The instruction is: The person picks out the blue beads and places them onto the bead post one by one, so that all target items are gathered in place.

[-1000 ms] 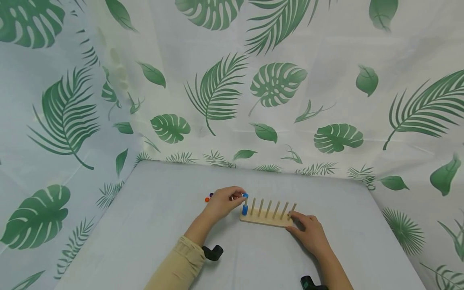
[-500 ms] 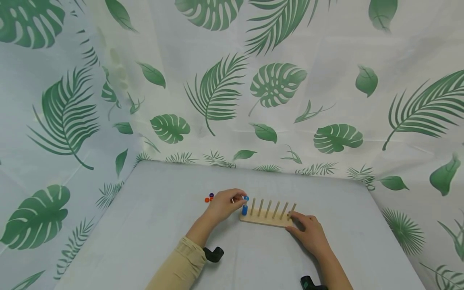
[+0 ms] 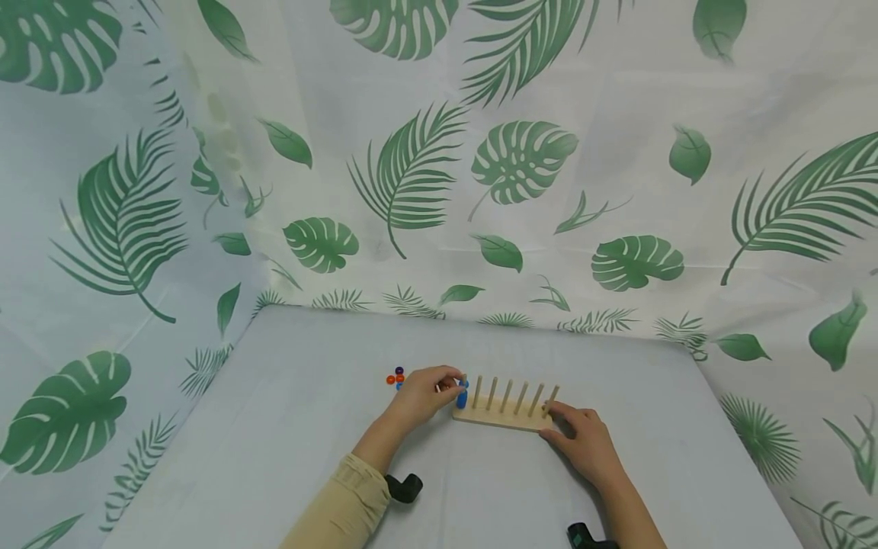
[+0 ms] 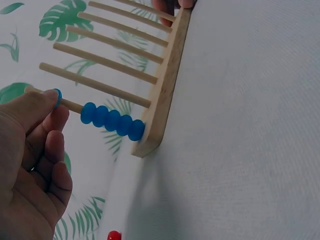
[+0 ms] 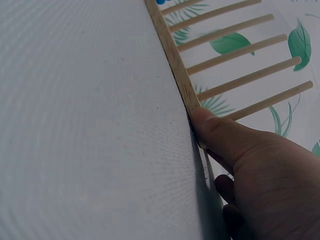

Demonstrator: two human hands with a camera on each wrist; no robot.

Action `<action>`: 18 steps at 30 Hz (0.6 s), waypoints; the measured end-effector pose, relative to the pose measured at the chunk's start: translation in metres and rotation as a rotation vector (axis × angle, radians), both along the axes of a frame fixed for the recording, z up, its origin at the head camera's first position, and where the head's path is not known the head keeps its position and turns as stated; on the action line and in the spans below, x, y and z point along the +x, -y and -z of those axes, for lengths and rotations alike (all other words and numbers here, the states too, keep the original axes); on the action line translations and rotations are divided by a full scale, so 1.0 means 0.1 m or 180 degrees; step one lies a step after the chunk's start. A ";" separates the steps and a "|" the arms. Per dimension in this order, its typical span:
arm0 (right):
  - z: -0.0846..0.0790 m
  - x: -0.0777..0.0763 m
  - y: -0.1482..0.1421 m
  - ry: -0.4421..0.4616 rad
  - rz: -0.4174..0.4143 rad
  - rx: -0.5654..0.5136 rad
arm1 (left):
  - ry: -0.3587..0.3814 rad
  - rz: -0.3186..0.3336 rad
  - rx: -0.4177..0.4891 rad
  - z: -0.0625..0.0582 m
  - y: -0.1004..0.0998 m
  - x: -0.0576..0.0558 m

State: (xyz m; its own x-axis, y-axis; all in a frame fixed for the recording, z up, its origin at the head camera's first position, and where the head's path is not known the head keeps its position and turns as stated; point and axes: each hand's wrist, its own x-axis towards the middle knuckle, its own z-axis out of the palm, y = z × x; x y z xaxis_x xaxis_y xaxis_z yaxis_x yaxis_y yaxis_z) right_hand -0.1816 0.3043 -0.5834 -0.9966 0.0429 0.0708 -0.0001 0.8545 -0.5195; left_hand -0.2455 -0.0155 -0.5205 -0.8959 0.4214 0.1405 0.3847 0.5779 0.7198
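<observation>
A pale wooden peg rack with a row of upright pegs lies on the table. Its leftmost peg carries several blue beads stacked down at the base. My left hand pinches one more blue bead between thumb and forefinger; in the left wrist view the bead is around the upper part of that peg, with a gap above the stack. At the other end, my right hand grips the rack's base, its thumb on the near edge. The remaining pegs bear no beads.
Loose beads lie behind the left wrist: an orange bead, a purple bead and others, partly hidden by the hand. Black wrist devices hang at both wrists. A leaf-printed cloth stands behind the white table.
My left hand has come down slightly, and the pinched blue bead has gone from the peg's tip to lower along it. The right hand keeps its place on the rack.
</observation>
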 end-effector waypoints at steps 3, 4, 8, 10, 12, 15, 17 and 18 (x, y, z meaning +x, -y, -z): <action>-0.02 0.01 0.01 -0.0002 -0.0008 -0.0008 | 0.0010 -0.0009 -0.0008 0.02 0.00 0.00; -0.02 0.01 0.01 -0.0002 -0.0012 -0.0009 | 0.0013 -0.0012 -0.0009 0.02 0.00 0.00; -0.03 0.01 0.01 -0.0005 -0.0021 -0.0011 | 0.0009 -0.0013 -0.0022 0.06 -0.01 -0.01; -0.04 0.02 0.01 0.0001 -0.0022 -0.0007 | -0.0001 -0.0015 -0.0039 0.08 -0.01 -0.01; -0.04 0.02 0.01 -0.0002 -0.0023 -0.0004 | -0.0012 -0.0008 -0.0038 0.10 -0.01 -0.02; -0.04 0.02 0.01 -0.0011 -0.0027 -0.0003 | -0.0014 -0.0006 -0.0051 0.12 -0.01 -0.03; -0.04 0.02 0.01 -0.0016 -0.0028 -0.0008 | -0.0008 -0.0006 -0.0063 0.13 -0.01 -0.03; -0.04 0.02 0.01 -0.0015 -0.0029 -0.0011 | -0.0004 -0.0006 -0.0069 0.13 -0.01 -0.03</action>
State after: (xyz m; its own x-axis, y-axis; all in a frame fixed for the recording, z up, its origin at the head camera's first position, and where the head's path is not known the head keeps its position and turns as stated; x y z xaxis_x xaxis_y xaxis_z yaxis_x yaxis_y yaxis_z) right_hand -0.1796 0.3030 -0.5799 -0.9966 0.0342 0.0754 -0.0103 0.8527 -0.5224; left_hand -0.2488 -0.0150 -0.5336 -0.8965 0.4227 0.1324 0.3845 0.5940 0.7066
